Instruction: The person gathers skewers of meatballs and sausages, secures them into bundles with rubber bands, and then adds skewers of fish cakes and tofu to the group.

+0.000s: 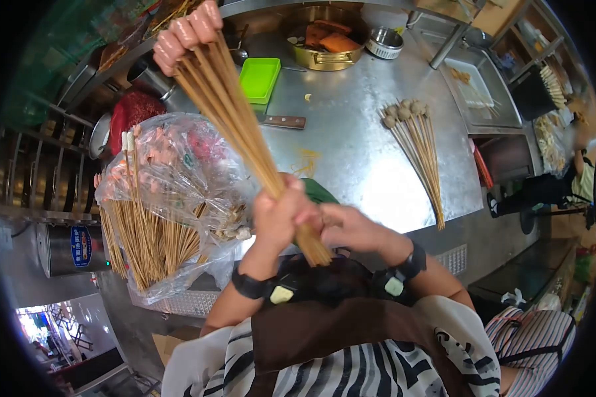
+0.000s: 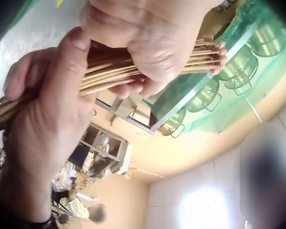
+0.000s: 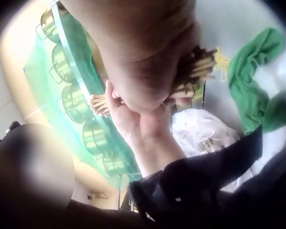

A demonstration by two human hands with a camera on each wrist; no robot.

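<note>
A bundle of sausage skewers [image 1: 235,112] slants up to the left in front of me, pink sausage pieces [image 1: 187,36] on the far tips. My left hand [image 1: 276,218] grips the bamboo sticks below their middle. Lower down, my right hand [image 1: 351,228], blurred in the head view, holds the sticks near their bare ends, its thumb and fingers round them in the left wrist view. To the left, a clear plastic bag [image 1: 179,159] covers many more skewers with pink pieces. Meatball skewers [image 1: 417,145] lie fanned on the steel table [image 1: 357,132] at right.
A green tray [image 1: 258,78] and a wooden-handled knife [image 1: 283,122] lie beyond the bundle. Behind stands a brass-coloured pot [image 1: 326,59] with food in it. A green cloth [image 3: 250,81] lies near my hands. A sink [image 1: 490,79] is at the right, and another person sits beyond it.
</note>
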